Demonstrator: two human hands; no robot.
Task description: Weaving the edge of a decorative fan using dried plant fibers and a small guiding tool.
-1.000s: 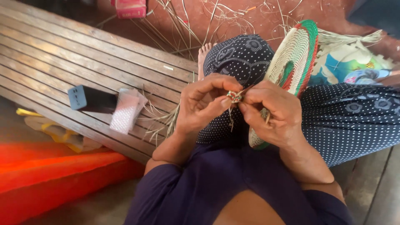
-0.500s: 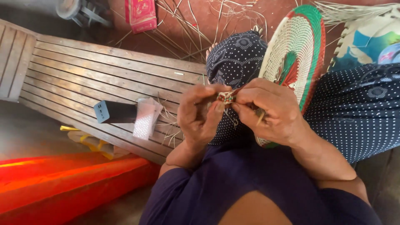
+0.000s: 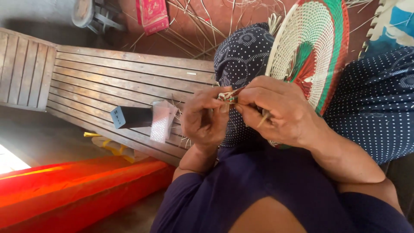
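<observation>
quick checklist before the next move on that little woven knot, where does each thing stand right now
1. Both hands on the work: ok. The left hand and right hand pinch the small woven piece between fingertips.
2. Spare strip at hand: ok. A thin strip sticks out of the right hand.
3. Round woven fan steady: ok, propped against the knee.
4. Tightness of the knot: cannot tell, too small.
5. Dark box on the wooden bench: ok, apart from the hands.
</observation>
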